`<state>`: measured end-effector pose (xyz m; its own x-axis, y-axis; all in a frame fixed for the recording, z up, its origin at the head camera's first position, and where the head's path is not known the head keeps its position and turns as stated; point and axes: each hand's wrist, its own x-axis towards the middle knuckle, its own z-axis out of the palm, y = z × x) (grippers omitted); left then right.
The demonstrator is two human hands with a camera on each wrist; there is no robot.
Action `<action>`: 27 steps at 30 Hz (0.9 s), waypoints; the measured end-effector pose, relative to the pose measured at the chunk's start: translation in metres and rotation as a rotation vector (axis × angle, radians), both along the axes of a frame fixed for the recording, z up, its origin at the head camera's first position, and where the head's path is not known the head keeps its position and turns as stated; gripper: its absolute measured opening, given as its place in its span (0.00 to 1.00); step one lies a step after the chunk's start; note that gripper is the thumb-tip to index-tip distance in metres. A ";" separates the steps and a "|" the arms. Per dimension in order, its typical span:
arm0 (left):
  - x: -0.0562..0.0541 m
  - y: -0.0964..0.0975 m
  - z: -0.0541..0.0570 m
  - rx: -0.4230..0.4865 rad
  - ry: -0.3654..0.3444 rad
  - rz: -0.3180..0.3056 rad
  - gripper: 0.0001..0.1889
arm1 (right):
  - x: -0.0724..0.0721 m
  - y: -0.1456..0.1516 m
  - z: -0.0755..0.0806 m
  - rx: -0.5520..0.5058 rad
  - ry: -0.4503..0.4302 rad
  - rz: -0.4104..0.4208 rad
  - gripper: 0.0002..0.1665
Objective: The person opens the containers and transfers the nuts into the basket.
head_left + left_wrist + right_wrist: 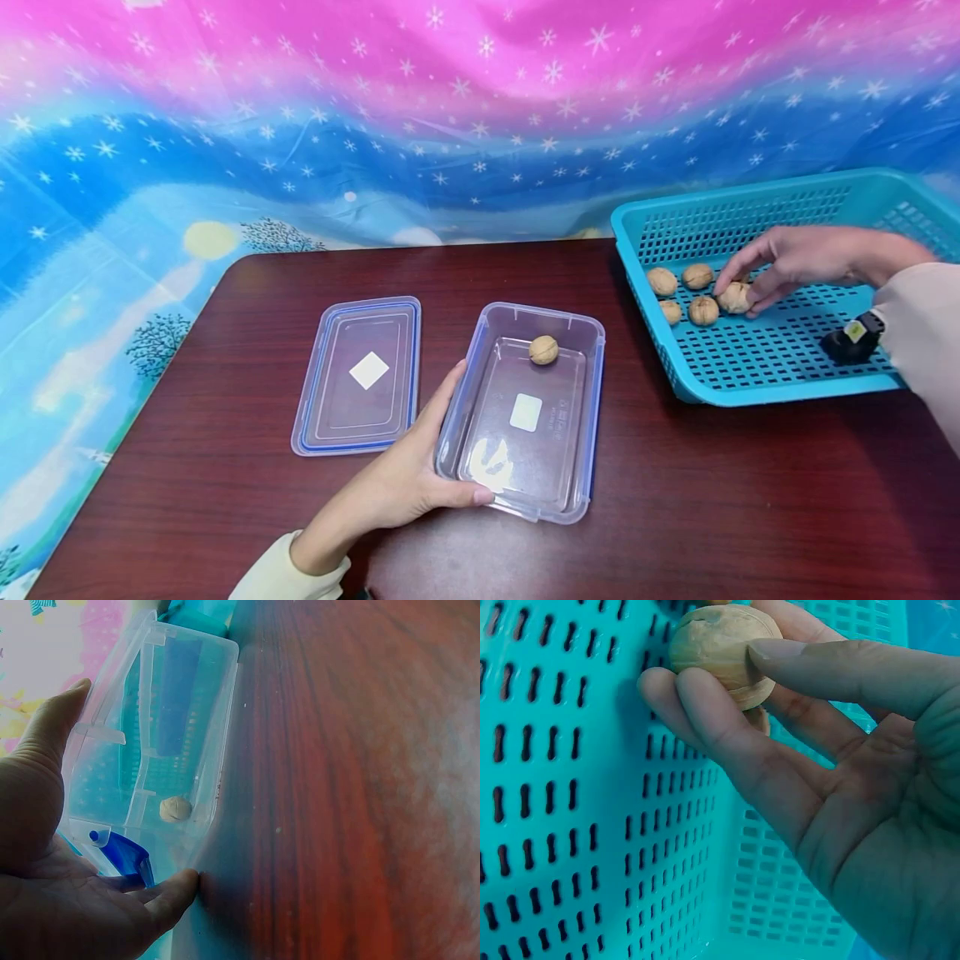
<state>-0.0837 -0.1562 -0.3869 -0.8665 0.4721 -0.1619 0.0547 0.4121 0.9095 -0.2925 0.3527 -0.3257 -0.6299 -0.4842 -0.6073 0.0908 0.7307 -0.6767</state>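
Note:
In the head view my right hand (806,262) reaches into a turquoise basket (780,392) and pinches a walnut (735,297) between thumb and fingers. The right wrist view shows that walnut (724,652) up close, with part of another behind it. Several walnuts (703,311) lie beside it at the basket's left end. My left hand (416,475) grips a clear plastic container (598,400) at its near left corner, the thumb over the near rim. One walnut (543,350) sits inside, towards the far end; it also shows through the wall in the left wrist view.
A clear lid (356,375) with a blue seal and a white label lies on the dark wooden table (225,467), left of the container. Behind the table hangs a pink and blue snowflake cloth (450,125). A black wrist device (855,337) shows at the right sleeve.

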 end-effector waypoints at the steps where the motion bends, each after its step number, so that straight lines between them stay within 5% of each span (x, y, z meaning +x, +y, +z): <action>1: 0.000 0.000 0.000 0.000 0.000 -0.001 0.70 | 0.000 -0.001 0.000 0.007 -0.004 -0.003 0.24; 18: 0.000 0.001 0.001 0.010 -0.003 0.000 0.70 | 0.000 -0.001 0.006 0.036 -0.029 -0.058 0.26; 27: 0.001 0.000 0.001 -0.001 -0.010 0.002 0.70 | 0.004 -0.016 0.032 0.091 0.145 -0.001 0.22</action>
